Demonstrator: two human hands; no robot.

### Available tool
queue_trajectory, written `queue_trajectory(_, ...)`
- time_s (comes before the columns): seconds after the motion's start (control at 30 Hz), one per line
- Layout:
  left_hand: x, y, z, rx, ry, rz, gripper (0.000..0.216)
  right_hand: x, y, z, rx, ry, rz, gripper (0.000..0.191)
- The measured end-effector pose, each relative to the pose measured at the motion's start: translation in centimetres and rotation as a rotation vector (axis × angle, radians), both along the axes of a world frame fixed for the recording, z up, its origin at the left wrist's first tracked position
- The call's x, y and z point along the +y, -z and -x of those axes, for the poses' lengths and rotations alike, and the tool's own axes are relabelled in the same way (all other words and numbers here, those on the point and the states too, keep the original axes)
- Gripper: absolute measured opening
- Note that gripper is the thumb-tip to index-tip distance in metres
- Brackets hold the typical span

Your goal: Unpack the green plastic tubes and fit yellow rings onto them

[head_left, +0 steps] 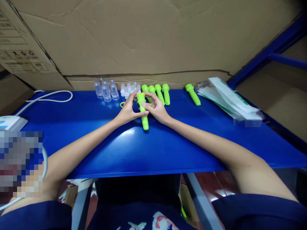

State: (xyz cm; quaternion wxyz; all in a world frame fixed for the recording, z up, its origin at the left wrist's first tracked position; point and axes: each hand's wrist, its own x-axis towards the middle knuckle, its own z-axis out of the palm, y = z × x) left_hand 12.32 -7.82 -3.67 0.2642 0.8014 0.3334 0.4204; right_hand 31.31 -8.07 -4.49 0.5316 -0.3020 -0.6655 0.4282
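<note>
Both my hands meet at the middle of the blue table [168, 147] around one bright green ribbed plastic connector [144, 119]. My left hand [128, 110] grips its upper part with fingers wrapped round it. My right hand [157, 108] pinches the same piece from the right side. The connector's lower end rests on the table, pointing toward me. A small yellow ring [122, 104] lies just left of my left hand. Behind the hands lie several more green connectors [159, 93] in a row.
Clear plastic caps [106, 90] and smaller whitish caps [128, 88] stand at the back left. One green connector [192, 94] lies apart at the right, next to a stack of sealed pouches [227, 99]. A white cable [52, 95] and a white device [11, 123] sit far left. Cardboard boxes [153, 38] wall the back.
</note>
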Motion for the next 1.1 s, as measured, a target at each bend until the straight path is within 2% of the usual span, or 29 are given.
queue_trajectory(0.17, 0.0, -0.3, 0.2, 0.021, 0.017, -0.046, 0.091, -0.1, 0.0, 0.1, 0.012, -0.010, 0.013, 0.066)
queue_trajectory(0.33, -0.2, -0.7, 0.1, 0.018, 0.066, 0.002, 0.094, 0.1, 0.3, 0.1, -0.005, 0.031, -0.001, 0.071)
queue_trajectory(0.5, -0.2, -0.7, 0.0, 0.023, 0.045, 0.064, 0.100, 0.0, 0.2, 0.0, -0.012, 0.056, -0.003, 0.071)
queue_trajectory(0.73, -0.3, -0.5, -0.2, 0.013, 0.006, 0.019, 0.098, -0.2, -0.2, 0.1, -0.024, 0.114, 0.008, 0.075)
queue_trajectory(0.93, -0.7, -0.6, -0.3, 0.033, -0.028, -0.013, 0.096, 0.3, 0.3, -0.1, -0.021, 0.144, -0.003, 0.067)
queue_trajectory(1.1, -1.1, -0.5, -0.6, 0.039, -0.040, -0.063, 0.084, 0.5, 0.7, -0.2, 0.002, 0.135, 0.010, 0.062)
